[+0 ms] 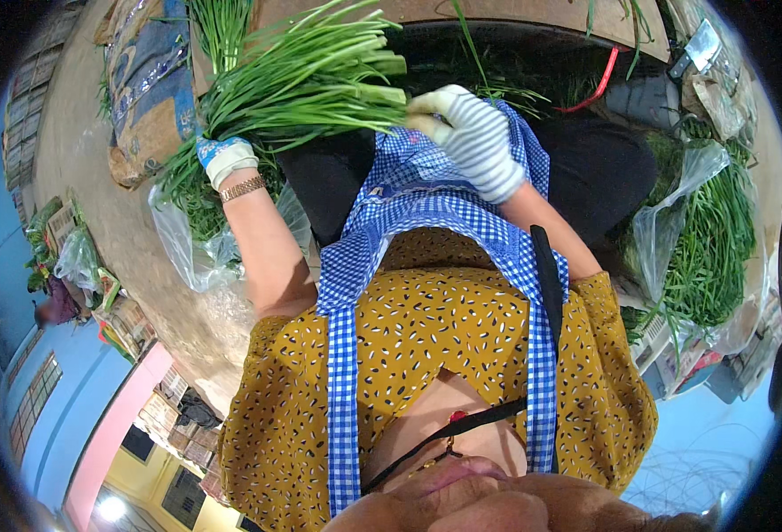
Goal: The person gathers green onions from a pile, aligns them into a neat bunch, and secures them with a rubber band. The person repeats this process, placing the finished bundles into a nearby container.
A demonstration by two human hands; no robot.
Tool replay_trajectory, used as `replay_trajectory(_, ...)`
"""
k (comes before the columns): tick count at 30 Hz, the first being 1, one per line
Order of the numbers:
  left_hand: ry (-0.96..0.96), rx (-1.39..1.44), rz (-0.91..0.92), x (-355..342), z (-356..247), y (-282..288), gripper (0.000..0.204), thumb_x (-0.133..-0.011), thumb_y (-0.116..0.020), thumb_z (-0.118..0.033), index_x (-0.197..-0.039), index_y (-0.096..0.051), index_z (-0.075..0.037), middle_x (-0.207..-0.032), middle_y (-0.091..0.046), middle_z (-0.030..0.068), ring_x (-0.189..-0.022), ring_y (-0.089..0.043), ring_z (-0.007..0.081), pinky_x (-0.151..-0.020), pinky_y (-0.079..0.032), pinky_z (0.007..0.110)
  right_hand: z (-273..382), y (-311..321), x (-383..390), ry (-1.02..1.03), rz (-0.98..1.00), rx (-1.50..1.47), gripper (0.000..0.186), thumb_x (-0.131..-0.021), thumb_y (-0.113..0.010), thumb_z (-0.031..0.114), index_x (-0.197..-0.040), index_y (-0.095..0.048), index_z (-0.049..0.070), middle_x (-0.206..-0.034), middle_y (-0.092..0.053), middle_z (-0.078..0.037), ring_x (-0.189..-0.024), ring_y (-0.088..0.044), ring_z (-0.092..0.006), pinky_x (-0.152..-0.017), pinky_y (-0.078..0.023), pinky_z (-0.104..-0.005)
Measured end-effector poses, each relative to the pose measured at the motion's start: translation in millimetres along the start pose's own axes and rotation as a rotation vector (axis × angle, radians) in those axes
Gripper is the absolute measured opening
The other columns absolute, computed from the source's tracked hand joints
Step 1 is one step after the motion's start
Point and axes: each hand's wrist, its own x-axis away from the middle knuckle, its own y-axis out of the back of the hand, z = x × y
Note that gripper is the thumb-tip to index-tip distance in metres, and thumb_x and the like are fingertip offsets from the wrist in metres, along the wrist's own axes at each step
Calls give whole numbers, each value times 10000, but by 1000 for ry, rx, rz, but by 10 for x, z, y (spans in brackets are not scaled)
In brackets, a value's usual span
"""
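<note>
A thick bundle of long green chives (320, 75) lies across my lap, above my blue checked apron (426, 204). My right hand (471, 137), in a white striped glove, grips the bundle at its pale cut ends. My left hand (224, 160), in a blue and white glove with a gold watch band at the wrist, holds the leafy part of the same bundle from below. The leaf tips fan out to the left past that hand.
A clear plastic bag of more chives (701, 239) sits on my right. Another clear bag with greens (187, 239) lies on my left beside a printed sack (147, 89). A red band (599, 84) lies ahead, and stacked crates (129, 324) stand on the concrete floor.
</note>
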Motion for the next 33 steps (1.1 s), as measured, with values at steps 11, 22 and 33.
replay_trajectory(11,-29,115,81,-65,34,-70,378,-911,-292,-212,-1199,-482,-56,-1240,-489,90,-1131,-447,259,-991,-314,392,-90,229,-117,-358,22,-460,455,-753,-629,288,-1100,-561,1,-1001,-616,-170,-937,-593,-221,-815,-449,-293)
replay_trajectory(22,-418,-760,346,-903,357,713,400,-908,-293,-260,-1217,-473,-81,-1259,-473,71,-1165,-420,253,-1011,-284,403,-86,-373,-90,-308,96,-594,220,-707,-655,224,-831,-665,43,-857,-629,-98,-839,-580,-194,-768,-441,-285)
replay_trajectory(33,-208,-2378,274,100,-40,-214,428,-904,-287,-292,-1281,-413,-135,-1316,-412,19,-1254,-319,226,-1064,-148,432,-621,340,18,-361,236,452,472,-735,-619,336,-1142,-545,109,-1039,-597,-140,-933,-573,-308,-831,-448,-355)
